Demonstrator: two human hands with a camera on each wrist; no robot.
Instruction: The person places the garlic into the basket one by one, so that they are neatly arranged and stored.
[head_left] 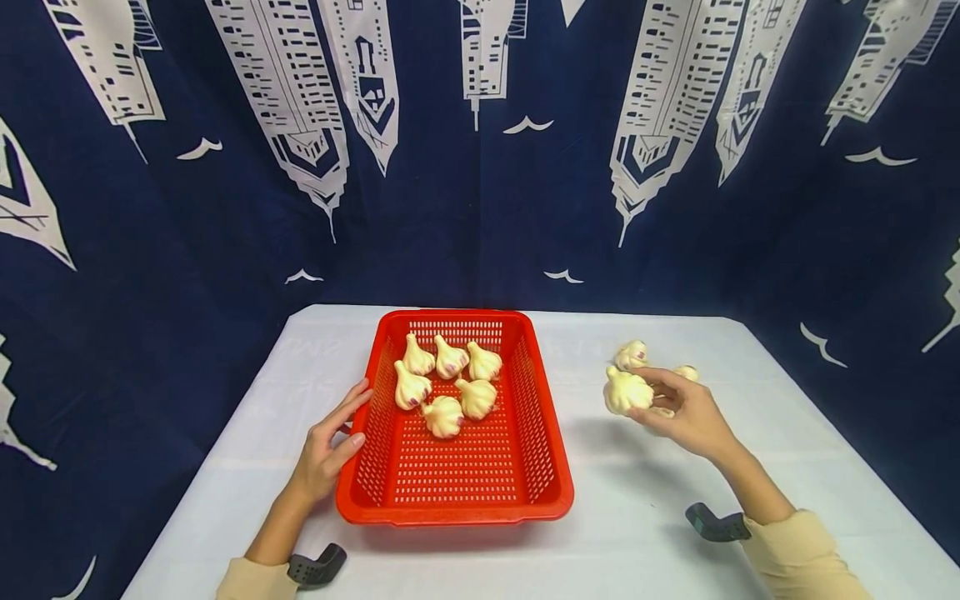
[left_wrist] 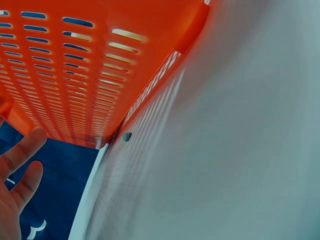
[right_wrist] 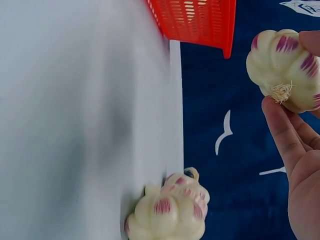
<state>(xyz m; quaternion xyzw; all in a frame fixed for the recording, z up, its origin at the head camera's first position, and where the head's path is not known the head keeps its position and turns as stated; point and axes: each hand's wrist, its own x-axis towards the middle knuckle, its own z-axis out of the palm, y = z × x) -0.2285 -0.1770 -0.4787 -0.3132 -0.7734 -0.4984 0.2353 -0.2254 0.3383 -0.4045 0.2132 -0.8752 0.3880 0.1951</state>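
Observation:
A red plastic basket (head_left: 453, 515) stands on the white table, with several garlic bulbs (head_left: 443, 416) lying in its far half. My left hand (head_left: 327, 446) rests against the basket's left rim, its fingers fairly straight and fingertips at the edge. In the left wrist view its fingers (left_wrist: 22, 155) show beside the slotted red wall. My right hand (head_left: 686, 412) pinches a garlic bulb (head_left: 627, 392) above the table to the right of the basket. The right wrist view shows this bulb's purple streaks and dry root tuft, with thumb and fingers on opposite sides.
Behind the right hand, more garlic bulbs (head_left: 632, 355) lie on the white table (head_left: 600, 517), partly hidden by the hand. A dark blue cloth (head_left: 480, 233) printed with white buildings and birds hangs behind the table and surrounds its sides.

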